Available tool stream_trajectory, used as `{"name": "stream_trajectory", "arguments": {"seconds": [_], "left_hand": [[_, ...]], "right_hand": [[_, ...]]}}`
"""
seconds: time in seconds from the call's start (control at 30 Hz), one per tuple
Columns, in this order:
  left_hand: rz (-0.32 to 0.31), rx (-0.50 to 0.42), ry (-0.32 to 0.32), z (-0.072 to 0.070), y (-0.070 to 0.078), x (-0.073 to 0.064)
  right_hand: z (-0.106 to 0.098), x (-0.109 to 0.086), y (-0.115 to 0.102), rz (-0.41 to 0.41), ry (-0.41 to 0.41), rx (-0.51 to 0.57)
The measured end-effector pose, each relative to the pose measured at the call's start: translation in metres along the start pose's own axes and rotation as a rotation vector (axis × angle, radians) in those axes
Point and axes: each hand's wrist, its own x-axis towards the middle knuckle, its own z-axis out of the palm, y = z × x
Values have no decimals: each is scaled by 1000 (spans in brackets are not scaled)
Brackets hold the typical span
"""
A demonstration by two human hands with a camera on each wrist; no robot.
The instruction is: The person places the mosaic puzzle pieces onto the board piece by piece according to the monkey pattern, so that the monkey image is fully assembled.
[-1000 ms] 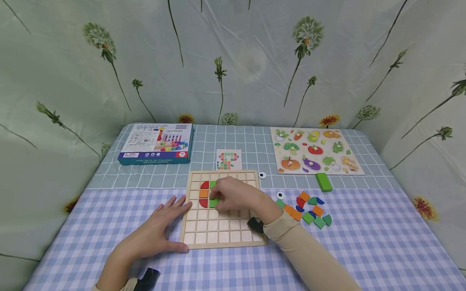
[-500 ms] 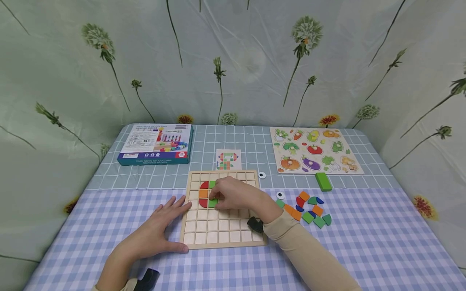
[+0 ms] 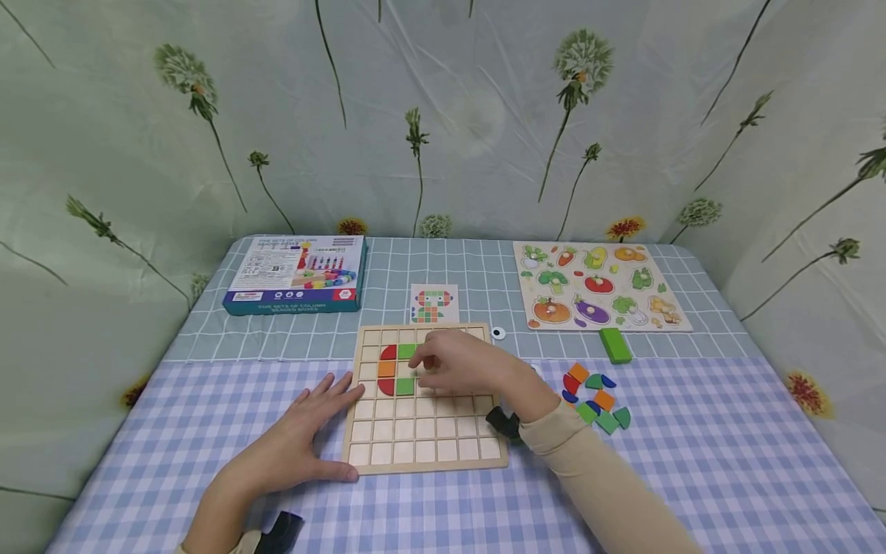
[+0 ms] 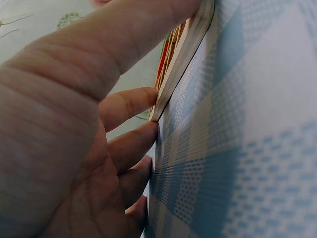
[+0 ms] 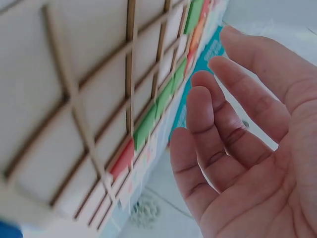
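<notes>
A wooden grid board (image 3: 425,466) lies on the table. My left hand (image 3: 298,435) rests along its left side, thumb at the front corner and fingers extended to the frame (image 4: 178,67). Over the board hovers my right hand (image 3: 471,368), fingers loosely bent, holding nothing in the right wrist view. Two red quarter-round pieces and an orange square (image 3: 387,369) fill one column, with green squares (image 3: 404,386) beside them. More green pieces (image 5: 145,130) and a red piece (image 5: 123,157) sit in the far row, hidden behind my right hand in the head view.
Loose coloured pieces (image 3: 604,401) lie right of the board, with a green block (image 3: 615,346) behind them. An eye disc (image 3: 497,333) and a pattern card (image 3: 434,303) lie at the board's far side. A boxed toy (image 3: 294,277) and a vegetable puzzle (image 3: 574,296) lie farther back.
My right hand has drawn back to the right from the left-hand pieces, its thumb and forefinger now spread apart, uncovering more of the green squares. The left hand has stayed still.
</notes>
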Motion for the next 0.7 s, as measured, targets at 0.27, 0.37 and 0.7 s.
{"name": "stream_trajectory", "arguments": {"seconds": [0.27, 0.37, 0.7], "left_hand": [[5, -8, 10, 0, 1, -1], [-1, -7, 9, -1, 1, -1], [2, -2, 10, -1, 1, -1]], "right_hand": [[-20, -25, 11, 65, 33, 35], [-28, -36, 15, 82, 42, 44], [-43, -69, 28, 201, 56, 66]]}}
